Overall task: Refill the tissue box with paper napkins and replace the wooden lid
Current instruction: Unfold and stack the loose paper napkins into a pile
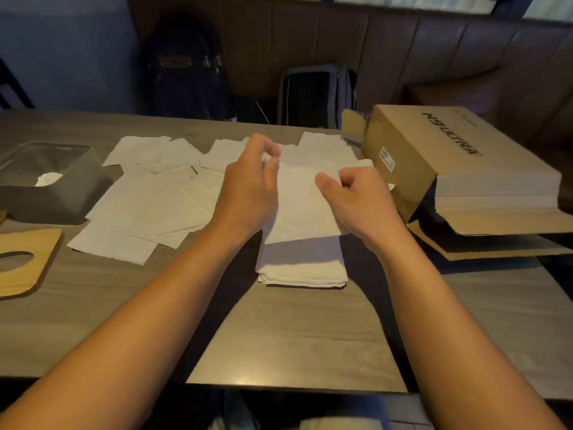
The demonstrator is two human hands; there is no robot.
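Note:
A stack of folded white napkins [302, 265] lies on the table in front of me. My left hand [252, 184] pinches the far left corner of the top napkin [299, 206], which is lifted off the stack. Fingers curled, my right hand [353, 197] holds that napkin's right edge. Several loose napkins [148, 206] are spread flat to the left. The grey tissue box [49, 181] stands open at the far left with one crumpled white piece inside. Its wooden lid [24, 262], with an oval slot, lies flat in front of it.
An open cardboard box [440, 156] with a thick white paper stack in it lies at the right, flaps spread towards me. Two dark bags [186, 66] rest on the bench behind the table. The table's near edge [294, 387] is close to my body.

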